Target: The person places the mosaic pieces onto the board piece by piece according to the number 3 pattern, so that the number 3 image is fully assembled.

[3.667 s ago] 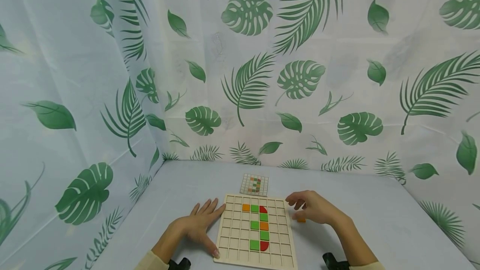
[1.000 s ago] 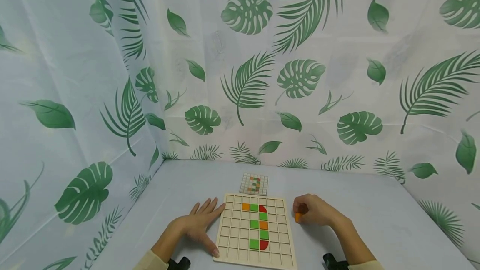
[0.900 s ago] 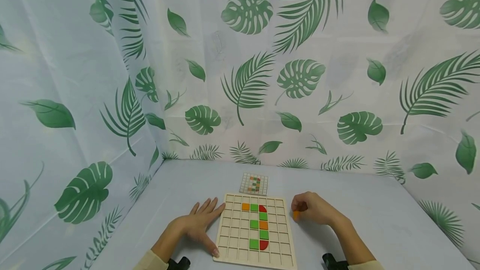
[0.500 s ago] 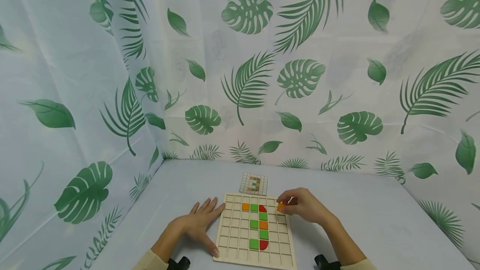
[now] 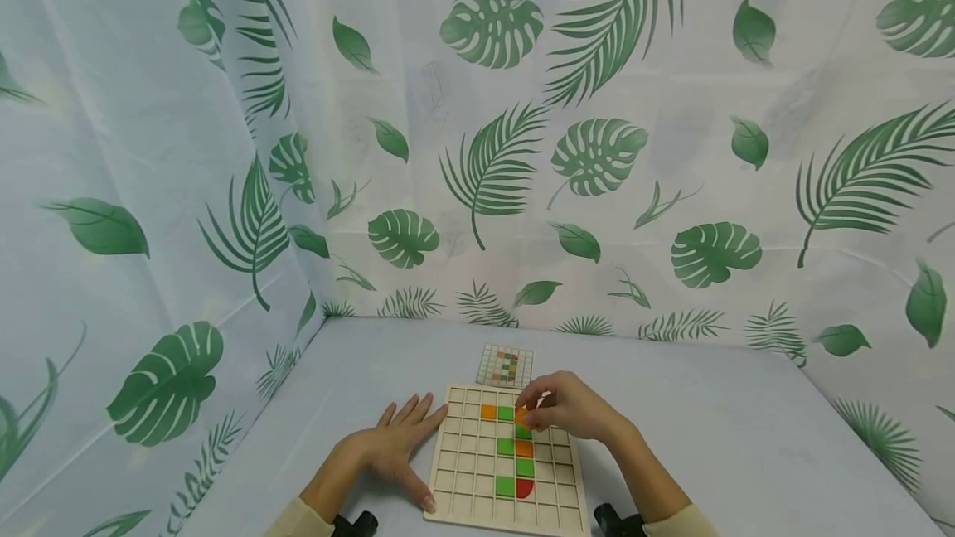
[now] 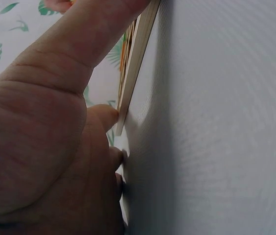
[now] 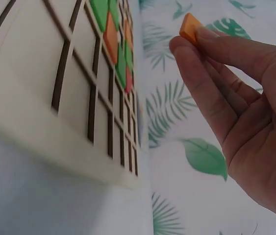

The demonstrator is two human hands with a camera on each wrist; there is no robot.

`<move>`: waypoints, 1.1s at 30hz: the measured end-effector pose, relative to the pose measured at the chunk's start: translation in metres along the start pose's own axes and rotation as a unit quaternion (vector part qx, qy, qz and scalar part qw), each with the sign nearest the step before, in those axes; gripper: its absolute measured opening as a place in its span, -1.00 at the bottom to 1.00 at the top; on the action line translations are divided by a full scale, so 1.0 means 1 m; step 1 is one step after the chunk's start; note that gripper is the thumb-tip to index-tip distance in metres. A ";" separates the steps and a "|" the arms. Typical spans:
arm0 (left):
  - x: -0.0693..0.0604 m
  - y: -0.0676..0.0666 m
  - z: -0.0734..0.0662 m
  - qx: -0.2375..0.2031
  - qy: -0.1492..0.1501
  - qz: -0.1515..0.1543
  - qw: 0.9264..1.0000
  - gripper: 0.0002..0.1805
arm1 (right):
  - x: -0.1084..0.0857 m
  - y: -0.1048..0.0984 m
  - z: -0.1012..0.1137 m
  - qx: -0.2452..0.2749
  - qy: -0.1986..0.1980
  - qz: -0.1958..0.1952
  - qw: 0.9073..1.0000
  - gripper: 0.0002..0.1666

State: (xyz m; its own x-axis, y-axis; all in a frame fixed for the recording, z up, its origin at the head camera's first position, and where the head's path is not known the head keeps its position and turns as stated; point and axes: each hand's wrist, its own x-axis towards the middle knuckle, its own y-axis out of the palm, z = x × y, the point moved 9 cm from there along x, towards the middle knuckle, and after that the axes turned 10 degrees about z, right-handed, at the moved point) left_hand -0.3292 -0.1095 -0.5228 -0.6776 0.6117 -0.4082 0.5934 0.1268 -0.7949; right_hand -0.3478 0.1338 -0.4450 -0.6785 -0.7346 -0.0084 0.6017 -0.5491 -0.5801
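Note:
A pale wooden grid board (image 5: 477,512) lies on the table, with orange, green and red tiles set in some of its cells. My left hand (image 5: 395,446) rests spread at the board's left side, its thumb and a finger touching the edge. Over the upper middle of the board, my right hand (image 5: 570,408) pinches an orange tile (image 7: 190,28) between thumb and fingertips. In the right wrist view that tile is held clear of the board. A green tile (image 5: 525,432) shows just below the fingertips; the red tile in the top row is hidden behind them.
Behind the board lies a small pattern card (image 5: 506,365) printed with a coloured grid. The white table (image 5: 694,413) stretches to a leaf-print curtain (image 5: 522,189) at the back and left.
My right hand picked up the orange tile from the table right of the board and carried it leftward over the grid. The left hand has stayed in place.

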 end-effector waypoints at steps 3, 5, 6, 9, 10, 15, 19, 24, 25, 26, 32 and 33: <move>0.000 0.000 0.001 -0.001 -0.002 -0.001 1.000 0.52 | 0.009 0.010 0.006 -0.001 0.004 0.019 1.000 -0.80; 0.000 0.001 0.000 0.000 -0.001 -0.001 1.000 0.52 | 0.015 0.017 0.011 -0.010 0.004 0.029 1.000 -0.82; 0.000 0.001 0.000 0.000 -0.001 0.000 1.000 0.52 | 0.018 0.021 0.013 -0.011 0.006 0.035 0.999 -0.82; -0.001 0.001 0.000 0.002 0.000 0.000 1.000 0.52 | 0.027 0.033 0.019 -0.018 0.004 0.053 0.998 -0.86; -0.001 0.001 -0.001 0.003 0.001 0.000 1.000 0.52 | 0.029 0.037 0.020 -0.021 0.003 0.058 0.998 -0.87; -0.002 0.000 -0.002 0.006 -0.001 0.000 1.000 0.51 | 0.036 0.054 0.024 -0.036 -0.002 0.086 0.996 -0.91; -0.002 0.000 -0.001 0.008 -0.007 0.000 1.000 0.52 | 0.039 0.063 0.023 -0.034 0.003 0.100 0.994 -0.89; -0.001 0.000 -0.001 0.007 -0.009 0.003 1.000 0.52 | 0.039 0.073 0.021 -0.025 0.011 0.116 0.993 -0.89; -0.001 0.000 -0.001 0.006 -0.009 0.004 1.000 0.52 | 0.039 0.074 0.021 -0.024 0.011 0.121 0.992 -0.89; 0.000 0.000 -0.002 0.006 -0.009 0.005 1.000 0.52 | 0.039 0.076 0.021 -0.023 0.011 0.125 0.992 -0.89; 0.001 0.000 -0.001 0.007 -0.015 0.007 1.000 0.51 | 0.038 0.084 0.018 -0.031 0.014 0.150 0.988 -0.88; 0.001 0.000 -0.001 0.008 -0.015 0.007 1.000 0.51 | 0.038 0.085 0.018 -0.034 0.015 0.151 0.988 -0.88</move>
State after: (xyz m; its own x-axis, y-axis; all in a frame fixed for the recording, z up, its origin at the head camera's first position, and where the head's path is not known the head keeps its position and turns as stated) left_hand -0.3293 -0.1085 -0.5231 -0.6818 0.5897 -0.4330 0.5962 0.1050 -0.7959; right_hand -0.3149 0.0519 -0.4800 -0.4852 -0.8479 -0.2136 0.7498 -0.2777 -0.6006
